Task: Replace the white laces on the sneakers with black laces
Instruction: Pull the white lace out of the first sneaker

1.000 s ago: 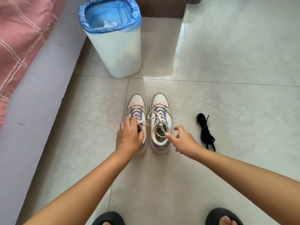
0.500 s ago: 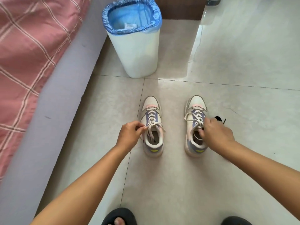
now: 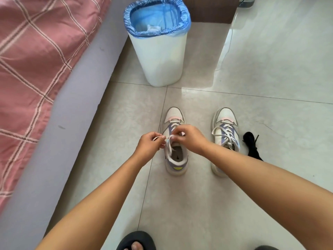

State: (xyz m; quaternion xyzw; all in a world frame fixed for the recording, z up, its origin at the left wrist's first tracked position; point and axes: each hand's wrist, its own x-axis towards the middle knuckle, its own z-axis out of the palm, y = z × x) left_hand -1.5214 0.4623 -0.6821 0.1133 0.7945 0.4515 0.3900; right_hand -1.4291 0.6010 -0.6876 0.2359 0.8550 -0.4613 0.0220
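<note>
Two white sneakers with purple and pink trim stand apart on the tiled floor, toes pointing away from me. Over the left sneaker (image 3: 175,158), my left hand (image 3: 150,144) pinches an end of its white lace (image 3: 168,150). My right hand (image 3: 190,138) grips the same lace at the tongue, fingers curled. The right sneaker (image 3: 225,127) stands untouched, its white lace tied. A bundle of black laces (image 3: 251,146) lies on the floor just right of it, partly hidden by my right forearm.
A white waste bin (image 3: 158,56) with a blue liner stands behind the sneakers. A bed with a pink checked cover (image 3: 36,60) and grey side fills the left. A dark wooden cabinet (image 3: 212,9) is at the back. My dark slippers (image 3: 137,240) show at the bottom edge.
The sneakers were moved apart, the right one shifted right beside the black laces. My right hand left the right sneaker and joined my left hand on the left sneaker's lace.
</note>
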